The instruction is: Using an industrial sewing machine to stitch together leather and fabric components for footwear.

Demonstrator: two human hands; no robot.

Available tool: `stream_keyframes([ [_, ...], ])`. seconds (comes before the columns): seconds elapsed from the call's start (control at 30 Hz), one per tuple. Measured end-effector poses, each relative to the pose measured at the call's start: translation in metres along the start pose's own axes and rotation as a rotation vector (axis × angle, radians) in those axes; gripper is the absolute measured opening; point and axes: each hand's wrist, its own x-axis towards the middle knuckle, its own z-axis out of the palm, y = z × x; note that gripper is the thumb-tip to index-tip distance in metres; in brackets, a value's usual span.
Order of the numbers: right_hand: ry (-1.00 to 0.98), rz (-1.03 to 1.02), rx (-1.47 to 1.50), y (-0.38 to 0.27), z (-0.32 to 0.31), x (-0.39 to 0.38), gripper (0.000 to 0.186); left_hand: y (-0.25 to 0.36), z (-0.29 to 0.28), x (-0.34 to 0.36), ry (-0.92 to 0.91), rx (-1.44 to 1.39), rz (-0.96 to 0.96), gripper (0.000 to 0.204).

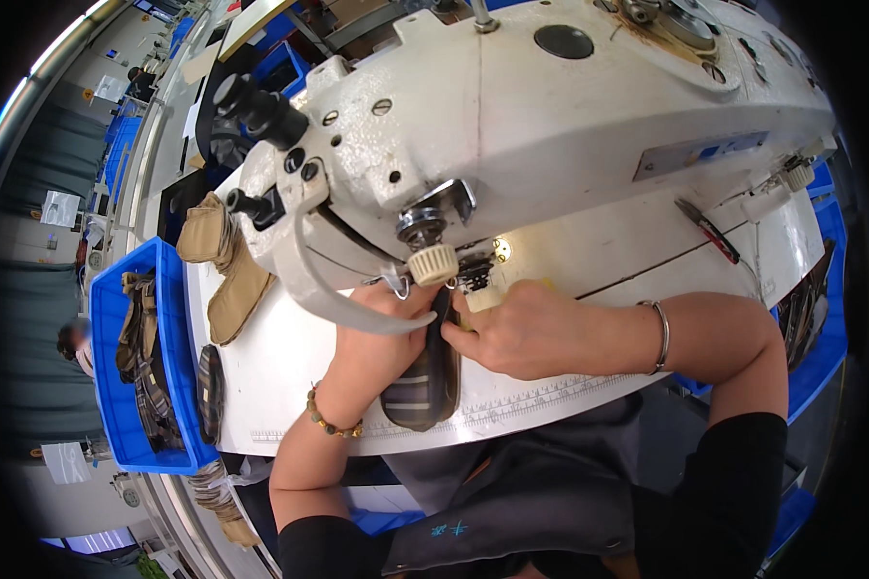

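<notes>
A grey striped fabric piece (411, 398) with a dark edge lies under the head of the white sewing machine (531, 125), its rounded end toward me. My left hand (384, 333) is closed on its left side, up near the needle area; the machine's curved guard covers some of the fingers. From the other side my right hand (523, 333) grips the piece, fingers curled and thumb against the dark edge. Both sets of fingertips are close together below the cream tension knob (433, 265). The needle itself is hidden.
Tan fabric pieces (237, 299) and another striped piece (210, 391) lie on the left of the white table (290, 386). A blue bin (104, 357) of fabric pieces stands beyond them. Red-handled snips (713, 234) lie behind my right arm; another blue bin (823, 372) is at far right.
</notes>
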Motion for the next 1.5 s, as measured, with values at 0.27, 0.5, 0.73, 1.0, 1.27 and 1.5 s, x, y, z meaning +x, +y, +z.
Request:
stream_keyframes([
  [0.27,0.072,-0.071,0.136,-0.003,0.003,0.0,0.017,-0.01,-0.006,-0.002,-0.085,-0.081,-0.074,0.021],
  [0.5,0.103,-0.148,-0.066,-0.016,0.02,-0.001,0.019,-0.008,-0.004,-0.014,-0.074,-0.026,0.033,0.04],
  [0.73,0.179,-0.146,0.008,-0.017,0.013,-0.003,0.02,0.0,-0.005,-0.014,-0.009,0.041,0.108,0.043],
  [1.0,0.137,-0.072,-0.096,-0.022,0.008,-0.008,0.021,0.004,-0.056,-0.023,-0.562,-0.29,0.203,0.093],
  [1.27,0.087,-0.074,-0.07,-0.026,0.002,-0.006,0.021,0.022,-0.038,-0.039,-0.412,-0.036,0.114,0.081],
  [1.5,-0.024,-0.117,-0.246,-0.039,-0.005,-0.011,0.02,0.019,-0.013,-0.037,-0.159,0.014,0.197,0.045],
])
